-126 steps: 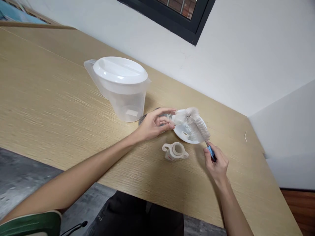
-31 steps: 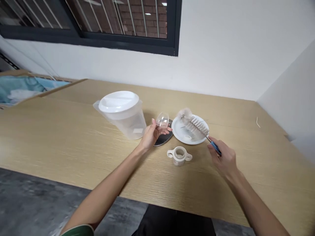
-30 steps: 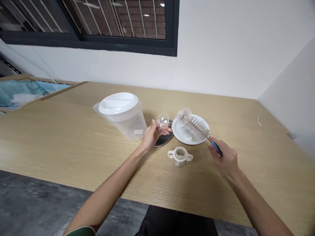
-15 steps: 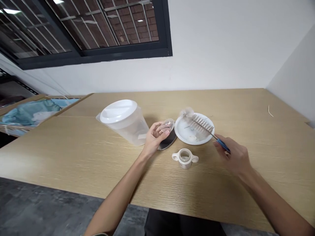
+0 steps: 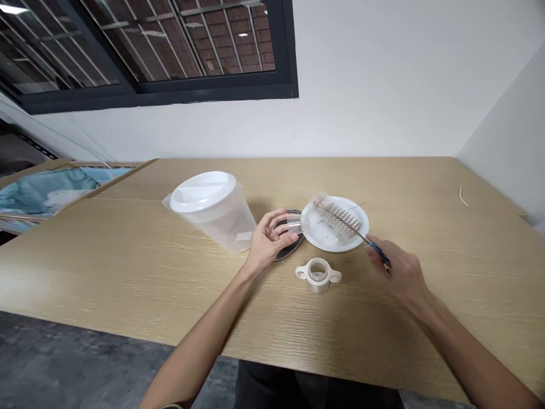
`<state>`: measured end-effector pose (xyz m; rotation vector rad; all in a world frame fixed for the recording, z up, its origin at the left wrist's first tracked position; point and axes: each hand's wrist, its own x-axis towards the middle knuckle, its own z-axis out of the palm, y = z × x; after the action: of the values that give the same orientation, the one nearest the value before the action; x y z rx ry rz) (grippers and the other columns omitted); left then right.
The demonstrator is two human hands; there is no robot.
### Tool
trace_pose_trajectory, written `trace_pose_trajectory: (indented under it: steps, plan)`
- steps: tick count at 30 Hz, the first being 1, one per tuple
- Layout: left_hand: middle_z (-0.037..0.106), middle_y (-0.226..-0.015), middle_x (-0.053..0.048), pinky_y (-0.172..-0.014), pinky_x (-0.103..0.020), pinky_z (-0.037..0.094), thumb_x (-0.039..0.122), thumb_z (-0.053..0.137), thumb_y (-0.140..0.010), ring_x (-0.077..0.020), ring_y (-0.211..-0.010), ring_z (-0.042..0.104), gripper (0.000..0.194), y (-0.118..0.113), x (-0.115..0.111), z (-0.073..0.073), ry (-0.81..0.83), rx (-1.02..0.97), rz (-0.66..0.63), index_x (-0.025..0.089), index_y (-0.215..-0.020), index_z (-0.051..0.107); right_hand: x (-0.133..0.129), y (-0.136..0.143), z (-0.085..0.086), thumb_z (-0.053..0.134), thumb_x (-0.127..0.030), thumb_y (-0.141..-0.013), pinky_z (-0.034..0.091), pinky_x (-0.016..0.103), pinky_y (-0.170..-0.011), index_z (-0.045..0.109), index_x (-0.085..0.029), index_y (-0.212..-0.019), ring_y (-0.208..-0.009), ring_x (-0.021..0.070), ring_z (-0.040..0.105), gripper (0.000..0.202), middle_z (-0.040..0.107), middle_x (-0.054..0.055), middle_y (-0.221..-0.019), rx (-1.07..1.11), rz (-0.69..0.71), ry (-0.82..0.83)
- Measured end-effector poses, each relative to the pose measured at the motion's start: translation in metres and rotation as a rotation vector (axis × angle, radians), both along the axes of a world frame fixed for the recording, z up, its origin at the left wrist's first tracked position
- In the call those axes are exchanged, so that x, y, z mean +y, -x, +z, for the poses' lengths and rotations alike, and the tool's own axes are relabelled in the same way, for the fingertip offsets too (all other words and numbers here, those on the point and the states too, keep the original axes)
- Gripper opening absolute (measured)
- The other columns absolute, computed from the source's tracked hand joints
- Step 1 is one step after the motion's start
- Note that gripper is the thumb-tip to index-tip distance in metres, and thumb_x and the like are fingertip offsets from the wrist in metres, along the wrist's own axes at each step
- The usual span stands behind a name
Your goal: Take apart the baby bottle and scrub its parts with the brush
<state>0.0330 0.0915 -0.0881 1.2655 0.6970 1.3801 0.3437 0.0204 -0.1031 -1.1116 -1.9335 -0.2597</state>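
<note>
My left hand (image 5: 271, 237) holds a small clear plastic cup (image 5: 294, 224) between fingers and thumb, its mouth facing right. Beneath it, a dark round disc with a metal rim (image 5: 289, 250) lies on the table. My right hand (image 5: 400, 270) grips the blue handle of a bristle brush (image 5: 344, 220). The brush head hangs over a white plate (image 5: 361, 234), its tip pointing left near the cup. On the plate sit a small whitish ring (image 5: 331, 241) and some thin wires. A two-handled ring piece (image 5: 318, 276) stands in front of the plate.
A lidded translucent pitcher (image 5: 217, 213) stands left of my left hand. Farther left is a bin lined with blue plastic (image 5: 46, 187). A thin pale strip (image 5: 462, 196) lies at the right on the wooden table (image 5: 149, 272). Behind are a wall and a barred window.
The clear cup has turned in my left hand, so its mouth now faces the brush. The brush has shifted slightly left with my right hand, and the view has moved a little.
</note>
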Motion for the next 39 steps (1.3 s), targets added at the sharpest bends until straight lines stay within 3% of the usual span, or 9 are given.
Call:
trace_pose_trajectory:
  steps: [3,7,14,18,22,26,29,36,39]
  plan:
    - [0.069,-0.123,-0.007,-0.101,-0.041,0.058,0.015,0.094,-0.065,-0.0257,-0.112,0.071,0.051,-0.003,-0.003,0.002,0.058,-0.064,-0.018,0.022,-0.111,0.071,-0.004,-0.002,0.004,0.057,-0.017,-0.099,0.045,0.019,-0.055,0.063,-0.014,-0.125,-0.059,0.0073,0.059,0.027,0.073,0.003,-0.089,0.025,0.01,0.0]
    - [0.066,-0.131,-0.006,-0.101,-0.042,0.058,0.017,0.092,-0.068,-0.0231,-0.109,0.07,0.047,-0.007,-0.008,0.007,0.127,-0.141,-0.051,0.024,-0.111,0.074,-0.007,0.001,0.007,0.057,-0.016,-0.099,0.046,0.019,-0.055,0.062,-0.014,-0.126,-0.056,0.0073,0.057,0.027,0.069,0.0,-0.078,-0.017,0.107,-0.003]
    - [0.073,-0.112,-0.009,-0.087,-0.031,0.06,0.014,0.095,-0.06,-0.0188,-0.097,0.071,0.063,-0.002,-0.003,0.011,0.092,-0.061,-0.019,0.019,-0.118,0.07,-0.001,-0.003,0.003,0.059,-0.018,-0.098,0.052,0.023,-0.06,0.065,-0.015,-0.123,-0.066,0.013,0.068,0.027,0.076,0.007,-0.092,-0.018,0.004,0.002]
    - [0.071,-0.118,-0.011,-0.085,-0.035,0.063,0.013,0.095,-0.059,-0.0229,-0.101,0.073,0.063,-0.001,-0.001,0.009,0.073,-0.028,0.005,0.017,-0.114,0.066,-0.004,-0.006,0.006,0.058,-0.018,-0.098,0.055,0.024,-0.061,0.064,-0.016,-0.124,-0.068,0.0145,0.07,0.027,0.076,0.009,-0.096,0.022,0.012,-0.039]
    - [0.072,-0.119,-0.013,-0.086,-0.038,0.063,0.016,0.095,-0.061,-0.0249,-0.098,0.075,0.063,-0.002,-0.002,0.01,0.057,-0.037,-0.021,0.017,-0.116,0.063,-0.004,-0.005,0.005,0.06,-0.017,-0.097,0.051,0.022,-0.057,0.063,-0.016,-0.125,-0.06,0.0112,0.065,0.028,0.074,0.005,-0.085,-0.036,0.078,-0.016]
    - [0.075,-0.119,-0.013,-0.092,-0.037,0.059,0.024,0.092,-0.07,-0.0227,-0.099,0.074,0.055,-0.001,-0.006,0.013,0.079,-0.03,-0.019,0.018,-0.118,0.066,0.002,-0.008,0.003,0.061,-0.021,-0.098,0.054,0.023,-0.063,0.066,-0.016,-0.121,-0.07,0.0139,0.07,0.024,0.076,0.006,-0.093,-0.053,-0.021,0.039]
    - [0.073,-0.125,-0.014,-0.099,-0.035,0.055,0.033,0.087,-0.078,-0.0228,-0.111,0.071,0.045,-0.001,-0.008,0.015,0.096,-0.02,-0.005,0.018,-0.117,0.069,0.002,-0.012,0.005,0.061,-0.022,-0.098,0.055,0.023,-0.066,0.066,-0.017,-0.118,-0.076,0.0146,0.072,0.022,0.077,0.007,-0.097,-0.022,-0.056,0.018]
    - [0.074,-0.121,-0.009,-0.105,-0.036,0.052,0.04,0.088,-0.077,-0.0214,-0.111,0.07,0.045,-0.002,-0.007,0.01,0.077,-0.018,0.032,0.024,-0.117,0.074,-0.007,0.001,0.009,0.058,-0.017,-0.099,0.045,0.02,-0.055,0.062,-0.018,-0.126,-0.056,0.0077,0.059,0.027,0.07,-0.001,-0.078,-0.05,0.088,-0.015]
    - [0.072,-0.125,-0.009,-0.099,-0.039,0.056,0.045,0.085,-0.081,-0.0225,-0.107,0.071,0.044,-0.001,-0.008,0.01,0.114,0.0,-0.005,0.025,-0.118,0.074,-0.003,0.002,0.006,0.058,-0.019,-0.1,0.043,0.021,-0.055,0.063,-0.018,-0.124,-0.055,0.0079,0.058,0.025,0.068,-0.002,-0.074,-0.101,0.063,-0.017]
